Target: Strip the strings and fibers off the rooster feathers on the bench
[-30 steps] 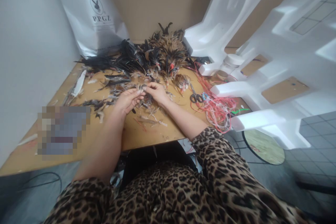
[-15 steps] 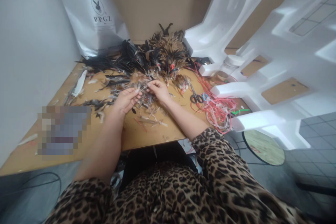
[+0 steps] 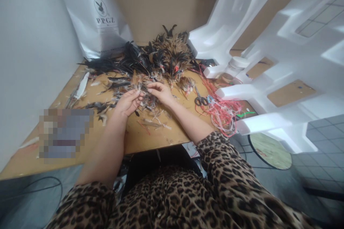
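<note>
My left hand (image 3: 130, 102) is closed in a pinch on a small brown and grey feather (image 3: 138, 81), whose tip points up and away from me. Close on its right, my right hand (image 3: 162, 93) has thumb and forefinger pinched together by the same tuft; whatever lies between those fingertips is too small to make out. Beneath both hands is a loose litter of small feathers (image 3: 150, 106). Behind them lie long black feathers (image 3: 115, 63) and a thick bundle of brown feathers (image 3: 174, 48) with red at its base.
Black-handled scissors (image 3: 201, 100) lie right of my hands, beside a tangle of red and white string (image 3: 224, 114). White moulded foam (image 3: 258, 121) borders the right side. A silver bag (image 3: 104, 32) stands at the back left. A white feather (image 3: 82, 85) and a blurred-out item (image 3: 66, 134) are on the left.
My right hand has shifted slightly left, nearer the left one. The brown feather in my left hand now stands up more plainly above the fingertips.
</note>
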A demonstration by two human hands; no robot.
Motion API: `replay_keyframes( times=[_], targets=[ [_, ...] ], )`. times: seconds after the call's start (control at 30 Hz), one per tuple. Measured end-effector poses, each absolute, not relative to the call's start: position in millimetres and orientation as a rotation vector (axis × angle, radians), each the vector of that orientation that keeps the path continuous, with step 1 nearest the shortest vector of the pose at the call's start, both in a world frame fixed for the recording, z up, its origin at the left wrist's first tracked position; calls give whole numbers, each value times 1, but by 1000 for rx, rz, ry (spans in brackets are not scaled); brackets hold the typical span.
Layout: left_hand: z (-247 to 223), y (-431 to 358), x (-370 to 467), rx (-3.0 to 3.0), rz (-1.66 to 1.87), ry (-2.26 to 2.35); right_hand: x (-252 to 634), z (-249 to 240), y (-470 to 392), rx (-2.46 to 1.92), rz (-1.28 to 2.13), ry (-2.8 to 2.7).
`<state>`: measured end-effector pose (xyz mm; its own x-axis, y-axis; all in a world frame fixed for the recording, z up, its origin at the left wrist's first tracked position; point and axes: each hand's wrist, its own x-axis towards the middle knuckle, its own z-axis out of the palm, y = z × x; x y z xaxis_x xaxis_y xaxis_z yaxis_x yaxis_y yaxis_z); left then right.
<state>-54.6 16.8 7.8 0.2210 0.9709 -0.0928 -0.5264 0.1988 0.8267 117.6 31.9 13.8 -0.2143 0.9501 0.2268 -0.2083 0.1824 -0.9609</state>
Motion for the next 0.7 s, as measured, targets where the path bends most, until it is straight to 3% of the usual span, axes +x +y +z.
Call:
replay_keyframes(
  times=[0.13, 0.23, 0.33, 0.53, 0.7],
  targets=[
    [9, 17, -54, 763, 1188, 703, 112, 13, 26, -757, 1496, -1433],
    [11, 16, -53, 764, 1203, 739, 110, 9, 28, -860, 1409, -1489],
    [13, 17, -56, 746, 1281, 772, 116, 9, 32, -1031, 1150, -1609],
    [18, 22, -67, 645, 1491, 793, 130, 28, 20, -1351, 200, -2028],
    [17, 23, -69, 628, 1494, 827, 115, 35, 3, -1282, 68, -2358]
  ],
)
